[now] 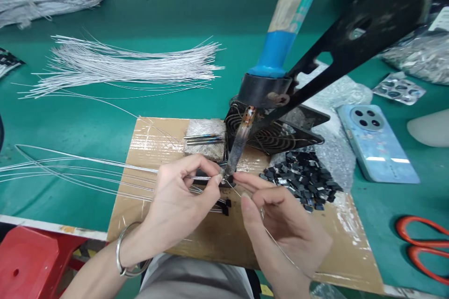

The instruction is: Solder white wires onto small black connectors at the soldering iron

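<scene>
My left hand (185, 198), a bracelet at its wrist, pinches the ends of thin white wires (140, 167) that trail off to the left. Its fingertips are right beside the tip of a blue-handled soldering iron (282, 37), which points down from a black stand. Between the thumb and fingers of my right hand (284, 224) runs a thin solder wire (282, 248), its front end reaching the iron's tip. The small part at the joint is mostly hidden by fingers and iron. Wires with black connector ends (223, 207) lie just below my left fingers.
Under the work is a cardboard sheet (154, 133). A black fan (280, 133) stands behind the iron, near a pile of small black connectors (305, 180). A phone (384, 147) and red-handled scissors (419, 243) lie right; a white wire bundle (136, 64) lies back left.
</scene>
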`<state>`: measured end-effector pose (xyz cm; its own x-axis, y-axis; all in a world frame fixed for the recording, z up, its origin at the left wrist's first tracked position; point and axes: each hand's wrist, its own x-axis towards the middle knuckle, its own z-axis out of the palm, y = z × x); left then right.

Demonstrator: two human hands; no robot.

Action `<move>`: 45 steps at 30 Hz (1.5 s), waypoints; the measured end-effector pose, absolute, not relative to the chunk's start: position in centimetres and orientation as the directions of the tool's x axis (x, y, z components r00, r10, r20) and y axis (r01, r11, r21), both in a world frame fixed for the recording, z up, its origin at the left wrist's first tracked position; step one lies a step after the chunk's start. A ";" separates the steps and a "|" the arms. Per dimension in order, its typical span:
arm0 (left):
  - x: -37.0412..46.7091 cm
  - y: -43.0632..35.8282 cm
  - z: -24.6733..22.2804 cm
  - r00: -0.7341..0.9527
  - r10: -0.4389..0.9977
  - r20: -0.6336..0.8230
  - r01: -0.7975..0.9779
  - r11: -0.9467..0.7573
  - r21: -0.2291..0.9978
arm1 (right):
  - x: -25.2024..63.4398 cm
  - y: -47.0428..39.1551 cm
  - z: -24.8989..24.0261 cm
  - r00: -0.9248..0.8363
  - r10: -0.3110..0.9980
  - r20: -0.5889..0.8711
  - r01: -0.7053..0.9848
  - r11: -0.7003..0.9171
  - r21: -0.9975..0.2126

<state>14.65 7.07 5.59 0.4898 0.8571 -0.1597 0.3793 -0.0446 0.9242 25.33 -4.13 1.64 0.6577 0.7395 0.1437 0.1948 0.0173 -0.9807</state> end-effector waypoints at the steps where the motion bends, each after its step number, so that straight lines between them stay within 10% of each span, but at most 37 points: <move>1: 14.6 7.1 5.6 0.491 0.856 -0.160 0.382 -0.046 0.923 | 25.3 -4.1 1.6 0.650 0.744 0.153 0.197 0.029 -0.980; 45: 14.5 7.0 5.4 0.512 0.846 -0.149 0.377 -0.066 0.924 | 25.2 -4.1 1.7 0.669 0.730 0.141 0.223 -0.016 -0.975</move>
